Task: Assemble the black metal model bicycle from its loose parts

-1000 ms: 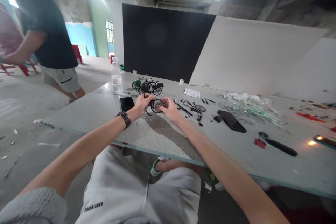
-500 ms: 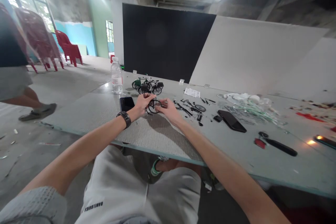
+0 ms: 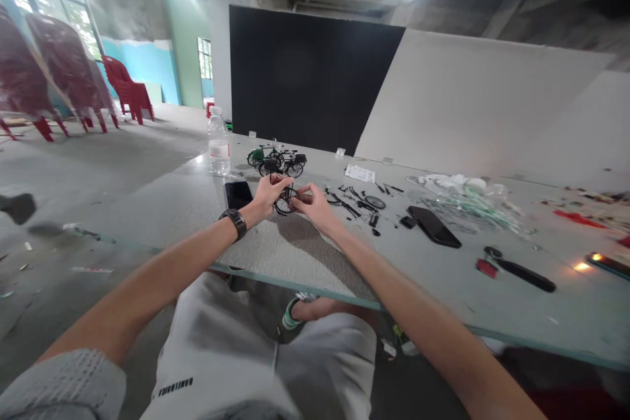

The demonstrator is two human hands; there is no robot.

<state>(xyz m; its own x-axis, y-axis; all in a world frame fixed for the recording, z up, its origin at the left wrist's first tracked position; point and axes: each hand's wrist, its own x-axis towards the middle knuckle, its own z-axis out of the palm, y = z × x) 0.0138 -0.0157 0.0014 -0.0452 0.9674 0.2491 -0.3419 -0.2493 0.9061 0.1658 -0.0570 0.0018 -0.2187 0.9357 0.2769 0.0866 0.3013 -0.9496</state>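
Observation:
Between my hands, just above the table (image 3: 187, 210), is a small black model bicycle wheel (image 3: 287, 201) with thin dark parts around it. My left hand (image 3: 268, 193), closed, pinches dark parts at the wheel's left side. The fingers of my right hand (image 3: 313, 202) are closed on the wheel's right edge. Black loose model parts (image 3: 361, 203), a spare wheel (image 3: 375, 202) among them, lie scattered to the right. Behind my hands stand small model bicycles (image 3: 275, 159), one with a green part.
A water bottle (image 3: 218, 144) and a phone (image 3: 239, 194) are on the left. To the right lie another phone (image 3: 434, 226), a black-handled tool (image 3: 522, 272), a paper slip (image 3: 360, 173) and crumpled plastic (image 3: 467, 193). A dark panel (image 3: 310, 79) rises behind.
The wheel has turned and shifted slightly between my fingers; both hands keep their places. At the far left, a walking person has almost left the view, with only a shoe showing.

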